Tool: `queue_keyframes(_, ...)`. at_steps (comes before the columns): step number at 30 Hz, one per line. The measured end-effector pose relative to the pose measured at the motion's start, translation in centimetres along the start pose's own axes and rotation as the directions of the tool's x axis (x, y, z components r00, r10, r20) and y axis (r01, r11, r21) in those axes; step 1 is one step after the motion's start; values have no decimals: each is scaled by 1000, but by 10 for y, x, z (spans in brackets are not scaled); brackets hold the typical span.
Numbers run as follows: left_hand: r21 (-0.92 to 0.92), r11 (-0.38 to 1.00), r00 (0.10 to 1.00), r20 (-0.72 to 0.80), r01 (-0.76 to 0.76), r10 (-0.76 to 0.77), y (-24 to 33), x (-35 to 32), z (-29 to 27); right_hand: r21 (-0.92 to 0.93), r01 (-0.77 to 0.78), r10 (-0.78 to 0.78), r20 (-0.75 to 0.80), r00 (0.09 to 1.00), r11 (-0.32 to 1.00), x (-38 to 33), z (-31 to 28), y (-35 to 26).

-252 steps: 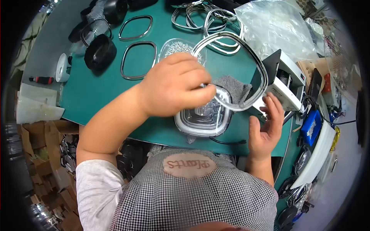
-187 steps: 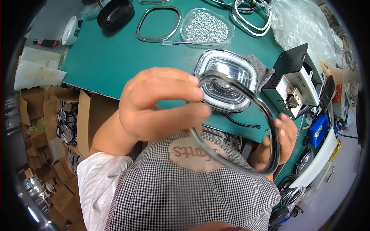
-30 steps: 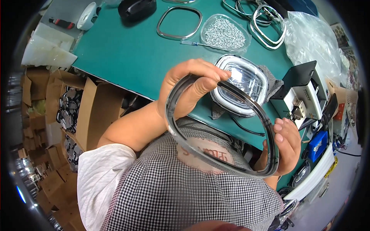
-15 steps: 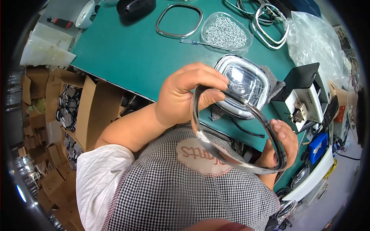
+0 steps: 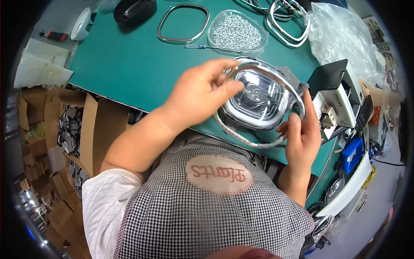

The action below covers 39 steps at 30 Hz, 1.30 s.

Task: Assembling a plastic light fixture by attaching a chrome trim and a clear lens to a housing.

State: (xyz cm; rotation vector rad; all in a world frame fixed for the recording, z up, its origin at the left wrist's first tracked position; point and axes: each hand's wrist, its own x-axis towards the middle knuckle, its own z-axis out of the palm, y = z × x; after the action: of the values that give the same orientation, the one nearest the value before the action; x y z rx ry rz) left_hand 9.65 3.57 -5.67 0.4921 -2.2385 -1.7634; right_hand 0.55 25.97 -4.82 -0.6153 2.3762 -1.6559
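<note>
Between my hands is a shiny rounded-square frame [image 5: 248, 142], tilted above a lamp-like unit [image 5: 261, 101] with a clear cover and a white rim. My left hand [image 5: 200, 90] pinches the frame's upper left side between thumb and fingers. At its right side, my right hand [image 5: 302, 136] grips it, with the index finger stretched along the outside. The unit lies on the green table mat [image 5: 142, 69], partly over a grey cloth [image 5: 293, 77]. Whether frame and unit touch, I cannot tell.
Beyond my hands are a similar frame [image 5: 183, 23], a screwdriver [image 5: 200, 46] and a clear tray of screws [image 5: 238, 32]. A black-and-white device [image 5: 338, 97] stands to the right, near a plastic bag [image 5: 340, 34]. Open cardboard boxes [image 5: 108, 134] are at the left.
Both hands have carried the frame up and away from my apron, over the clear-covered unit. It now lies flatter, and my right index finger has straightened.
</note>
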Motion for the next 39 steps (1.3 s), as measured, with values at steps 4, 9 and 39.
queue_keyframes(4,505,853,989,1,-131,151,8,19,-3,-387,12,10,56,998,922,32,-4,1)
queue_keyframes(9,656,748,994,58,-105,89,6,29,-6,-499,-92,197,163,967,862,62,0,-10)
queue_keyframes(39,-299,926,973,-75,-233,220,-33,-28,31,277,214,-222,-4,975,937,-10,34,27)
